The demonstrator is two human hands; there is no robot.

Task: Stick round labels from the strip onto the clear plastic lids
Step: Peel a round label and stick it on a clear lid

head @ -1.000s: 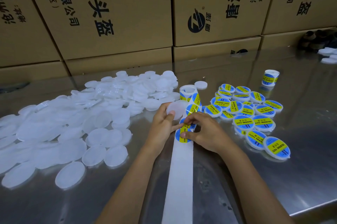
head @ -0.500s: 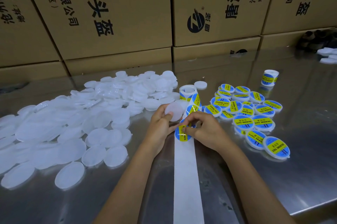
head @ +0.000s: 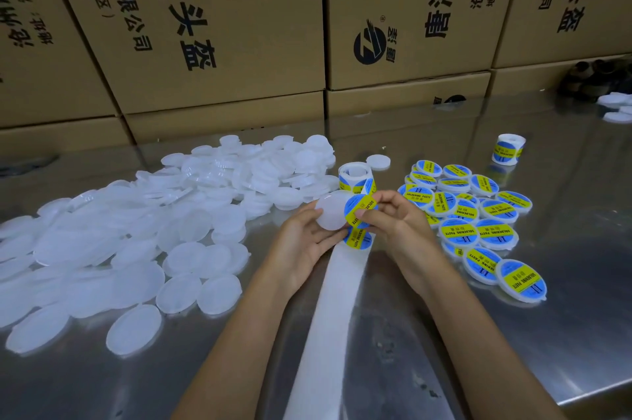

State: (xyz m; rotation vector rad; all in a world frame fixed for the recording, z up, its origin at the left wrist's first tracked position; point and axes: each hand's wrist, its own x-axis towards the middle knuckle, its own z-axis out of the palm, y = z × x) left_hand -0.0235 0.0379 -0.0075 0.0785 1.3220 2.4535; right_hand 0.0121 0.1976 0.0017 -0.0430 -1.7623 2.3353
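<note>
A heap of bare lids [head: 143,235] covers the steel table [head: 564,334] at left. The left hand [head: 301,241] grips 1 clear lid [head: 330,214]; the right hand [head: 393,224] pinches a round label [head: 359,209] at the lid's edge, above the strip [head: 328,324]. Labelled lids [head: 478,214] lie at right

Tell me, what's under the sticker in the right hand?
The round label pinched by the right hand overlaps the clear lid that the left hand holds. Below them lies the strip; fingers hide part of it.
</note>
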